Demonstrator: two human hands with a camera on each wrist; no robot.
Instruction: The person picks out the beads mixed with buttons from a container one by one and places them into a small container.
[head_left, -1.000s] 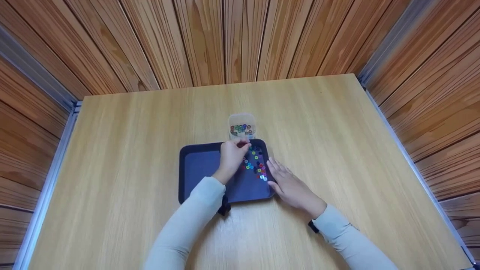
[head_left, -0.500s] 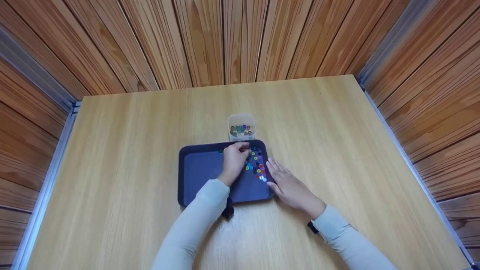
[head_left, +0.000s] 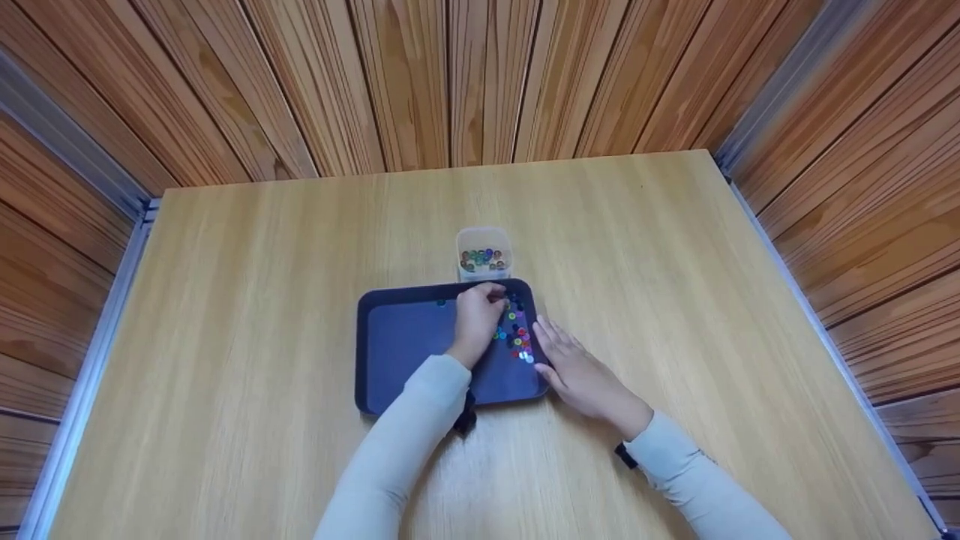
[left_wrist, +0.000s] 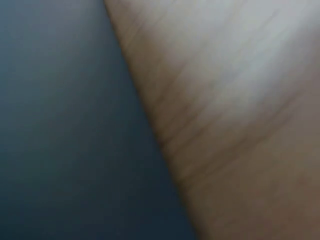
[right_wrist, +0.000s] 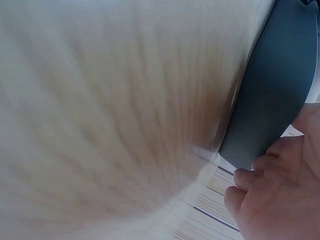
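Observation:
A dark blue tray [head_left: 405, 345] lies on the table, with small round coloured pieces [head_left: 521, 341], some ring-like, spread along its right side. My left hand [head_left: 476, 319] reaches over the tray, its bent fingers and thumb close together at the upper end of these pieces; whether it holds one, I cannot tell. Fairly straight, the fingers of my right hand [head_left: 581, 375] rest along the tray's right edge. In the right wrist view, that hand [right_wrist: 280, 200] touches the tray's outer wall [right_wrist: 275, 85]. The left wrist view shows only a blurred dark surface beside the table [left_wrist: 240, 165].
Just behind the tray stands a clear plastic container [head_left: 484, 236] with several marble-like round pieces [head_left: 480, 259] inside. A lone dark green piece [head_left: 441, 303] lies near the tray's far wall. Wood-patterned panels [head_left: 412, 82] rise beyond the table.
My left hand has drawn back from the container's near side and shifted right, over the coloured pieces. The lone green piece has come into sight. My right hand has stayed in place.

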